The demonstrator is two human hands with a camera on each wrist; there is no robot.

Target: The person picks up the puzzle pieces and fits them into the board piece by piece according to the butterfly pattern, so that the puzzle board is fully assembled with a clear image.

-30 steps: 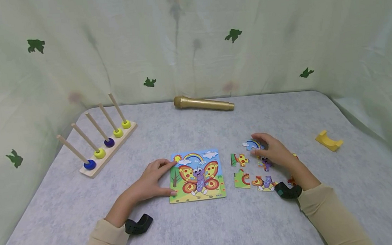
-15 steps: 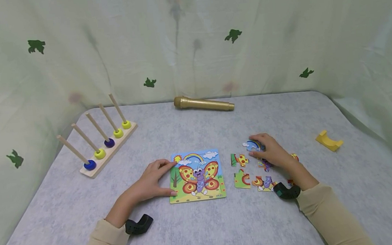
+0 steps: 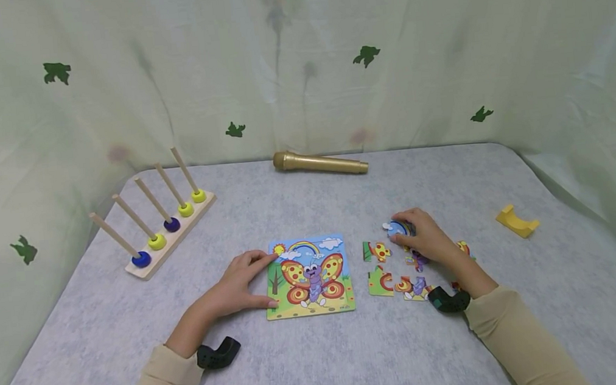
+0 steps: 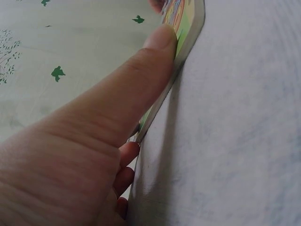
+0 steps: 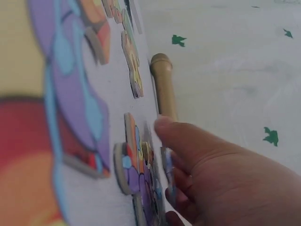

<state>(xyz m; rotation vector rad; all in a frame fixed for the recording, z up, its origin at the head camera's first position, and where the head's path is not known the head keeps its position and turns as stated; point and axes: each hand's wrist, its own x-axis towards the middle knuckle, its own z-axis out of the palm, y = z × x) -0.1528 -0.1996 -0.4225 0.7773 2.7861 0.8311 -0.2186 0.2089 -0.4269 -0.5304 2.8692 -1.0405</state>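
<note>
A square butterfly puzzle board (image 3: pixel 314 280) lies in the middle of the table. My left hand (image 3: pixel 234 289) rests at its left edge, thumb and index finger spread apart and touching the top of it. To the right, my right hand (image 3: pixel 427 237) pinches a blue rainbow puzzle piece (image 3: pixel 397 228) between thumb and fingers. In the right wrist view that piece (image 5: pixel 169 176) shows edge-on beside the thumb. Around this hand lie several loose pieces, among them a green one with a red curl (image 3: pixel 380 282) and a yellow-winged one (image 3: pixel 377 251). My right forearm partly hides others.
A peg stand (image 3: pixel 171 235) with blue and yellow rings stands at the left. Toward the back edge lies a gold toy microphone (image 3: pixel 320 162). On the right sits a yellow curved block (image 3: pixel 516 221). A pale curtain (image 3: pixel 297 65) hangs behind the table.
My right hand has shifted slightly left, its fingers have come in around the rainbow piece, and the piece has moved a little. The left hand and the board have stayed put.
</note>
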